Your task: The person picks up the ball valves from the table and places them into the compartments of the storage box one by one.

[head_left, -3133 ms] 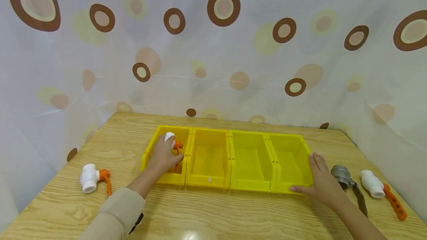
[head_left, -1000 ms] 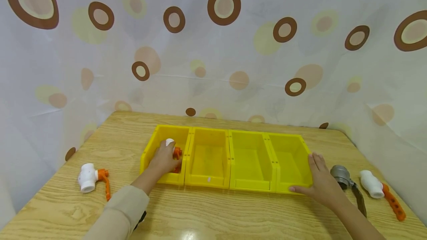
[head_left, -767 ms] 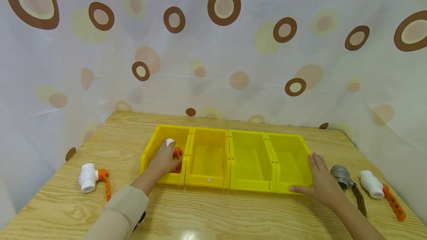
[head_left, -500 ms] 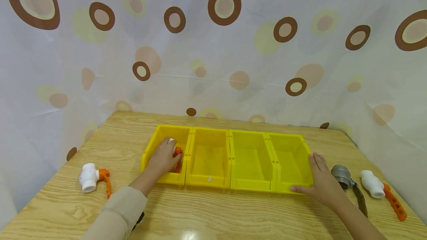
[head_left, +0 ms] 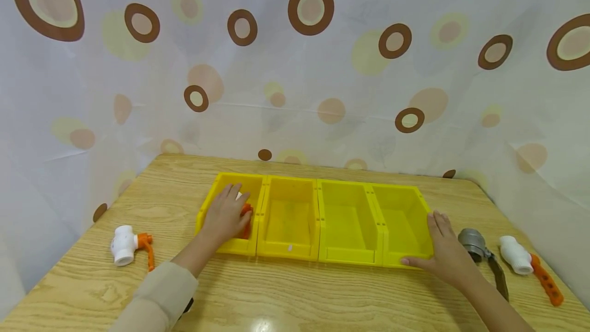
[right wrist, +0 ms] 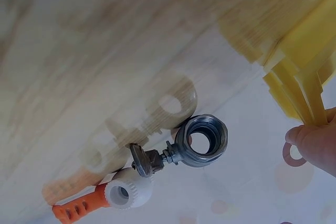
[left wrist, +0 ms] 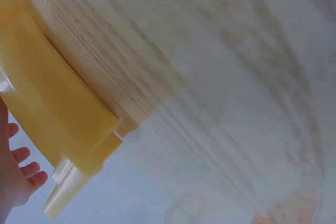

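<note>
My left hand [head_left: 223, 220] is over the leftmost yellow bin [head_left: 211, 208], its fingers spread above a white ball valve with an orange handle [head_left: 246, 210]. Most of that valve is hidden under the hand. In the left wrist view, the fingertips [left wrist: 32, 169] extend loosely beyond the bin wall. At the other end of the row, my right hand [head_left: 446, 251] rests against the rightmost yellow bin [head_left: 401, 219], fingers straight along its side and thumb at the front edge. The right wrist view shows that hand at the bin's rim [right wrist: 307, 90].
Two more yellow bins, one second from left [head_left: 289, 219] and one third [head_left: 343, 222], join the row. Another white valve with orange handle [head_left: 124, 246] lies left on the wooden table [head_left: 276, 296]. Right of my right hand lie a metal valve [head_left: 472, 242] and a white-and-orange valve [head_left: 516, 256].
The left hand lowered the white valve into the leftmost bin, then its fingers loosened and spread, rising slightly off it. The right hand stays at the rightmost bin.
</note>
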Demonstrator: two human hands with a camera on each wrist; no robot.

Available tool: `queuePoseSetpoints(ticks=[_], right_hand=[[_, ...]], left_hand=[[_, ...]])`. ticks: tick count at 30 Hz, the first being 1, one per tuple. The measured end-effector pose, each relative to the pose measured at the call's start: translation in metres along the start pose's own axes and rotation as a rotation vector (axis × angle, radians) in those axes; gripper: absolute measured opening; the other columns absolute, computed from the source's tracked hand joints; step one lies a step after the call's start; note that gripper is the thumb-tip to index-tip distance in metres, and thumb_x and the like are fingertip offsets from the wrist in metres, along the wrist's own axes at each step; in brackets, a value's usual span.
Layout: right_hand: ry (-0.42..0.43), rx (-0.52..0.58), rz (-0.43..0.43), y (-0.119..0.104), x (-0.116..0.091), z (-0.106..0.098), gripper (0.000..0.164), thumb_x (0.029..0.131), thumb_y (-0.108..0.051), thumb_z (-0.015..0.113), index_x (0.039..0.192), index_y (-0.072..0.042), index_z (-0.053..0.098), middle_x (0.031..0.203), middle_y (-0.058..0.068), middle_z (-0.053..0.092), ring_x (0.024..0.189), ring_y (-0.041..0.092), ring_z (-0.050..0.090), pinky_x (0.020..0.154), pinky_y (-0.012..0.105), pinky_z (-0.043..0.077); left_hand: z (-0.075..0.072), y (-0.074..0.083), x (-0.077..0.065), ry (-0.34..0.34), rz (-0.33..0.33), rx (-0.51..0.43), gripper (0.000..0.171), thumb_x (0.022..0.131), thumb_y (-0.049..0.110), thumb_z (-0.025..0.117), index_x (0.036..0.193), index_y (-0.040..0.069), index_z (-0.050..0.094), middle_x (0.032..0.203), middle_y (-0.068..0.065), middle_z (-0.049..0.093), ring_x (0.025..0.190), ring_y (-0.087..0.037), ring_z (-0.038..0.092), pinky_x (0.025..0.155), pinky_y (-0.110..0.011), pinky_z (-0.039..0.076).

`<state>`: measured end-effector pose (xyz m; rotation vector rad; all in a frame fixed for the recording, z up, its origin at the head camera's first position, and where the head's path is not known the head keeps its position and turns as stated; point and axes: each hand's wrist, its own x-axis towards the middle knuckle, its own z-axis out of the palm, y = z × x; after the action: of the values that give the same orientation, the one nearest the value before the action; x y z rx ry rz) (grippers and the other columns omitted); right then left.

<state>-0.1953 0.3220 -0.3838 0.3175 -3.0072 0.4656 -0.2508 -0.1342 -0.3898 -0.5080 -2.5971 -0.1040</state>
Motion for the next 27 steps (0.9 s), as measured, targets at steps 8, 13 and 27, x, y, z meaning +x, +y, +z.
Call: queuePoseSetpoints(ticks=[8,13,27], right_hand=[[0.008,0.003,-0.007,-0.001,-0.001,-0.001,0.123,0.069,-0.056,0.072,0.142,0.017,0.003,0.146,0.04,0.002,0.137,0.051,-0.004,0.097,0.07,0.024],[0.011,0.003,-0.008,-0.002,-0.001,-0.001,0.123,0.069,-0.056,0.072,0.141,0.017,0.004,0.146,0.041,0.003,0.137,0.051,-0.003,0.096,0.07,0.025],[0.011,0.005,-0.008,0.0,0.0,0.0,0.124,0.069,-0.056,0.072,0.142,0.016,0.002,0.146,0.04,0.002,0.137,0.051,-0.003,0.097,0.07,0.023]], left_hand=[[-0.006,-0.006,-0.006,0.031,0.046,0.062,0.047,0.083,0.032,0.066,0.12,0.004,0.06,0.124,-0.02,0.057,0.115,-0.041,0.052,0.096,-0.05,0.044],[-0.01,-0.013,-0.012,0.058,0.042,0.059,0.049,0.083,0.033,0.066,0.122,0.004,0.058,0.124,-0.02,0.058,0.117,-0.041,0.052,0.096,-0.053,0.043],[-0.018,-0.033,-0.026,0.079,-0.057,0.043,0.05,0.081,0.035,0.066,0.12,0.004,0.06,0.125,-0.023,0.055,0.112,-0.042,0.052,0.092,-0.054,0.044]])
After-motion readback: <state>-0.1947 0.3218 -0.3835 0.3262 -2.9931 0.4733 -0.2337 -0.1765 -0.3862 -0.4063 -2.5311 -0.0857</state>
